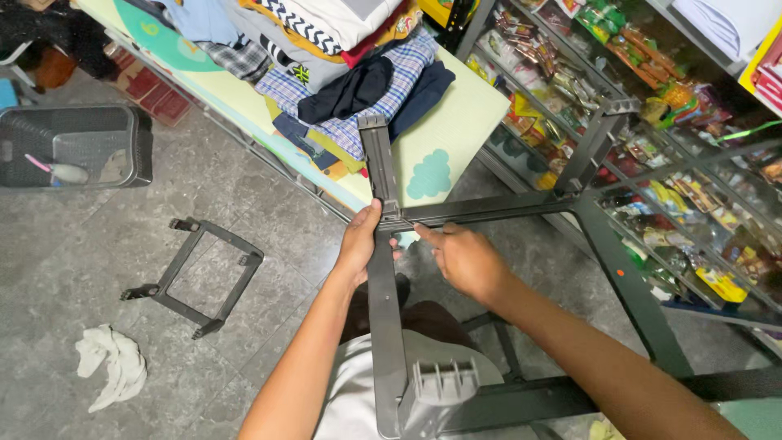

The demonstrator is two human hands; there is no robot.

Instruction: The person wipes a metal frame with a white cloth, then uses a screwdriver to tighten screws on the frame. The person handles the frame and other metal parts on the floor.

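The dark grey plastic frame (489, 208) is partly put together; a long upright bar (383, 269) already meets a crossbar at a joint in the middle of the view, further bars run off to the right toward a corner post, and a ribbed foot piece (444, 381) sits at the near end, close to the person's body; what looks unfinished is a separate square frame section (199, 273) lying by itself on the grey tiled floor (269, 195), well apart to the left (it is not attached to anything), so by my judgement the assembly is somewhere in the middle. The left hand (360, 243) is closed around the upright bar just at the joint, thumb up along it; the right hand (466, 259) rests just beside, fingers loosely curled and pressing on the crossbar by the same joint, not wrapped round it as far as I can tell; both hands are near each other, with the frame held between them and above the lap. Beyond lies a tabletop (456, 110) piled with folded clothes (342, 57); a white rag (114, 365) and a dark basket (77, 145) are on the floor; shelves of packaged goods (652, 106) stand to the right.
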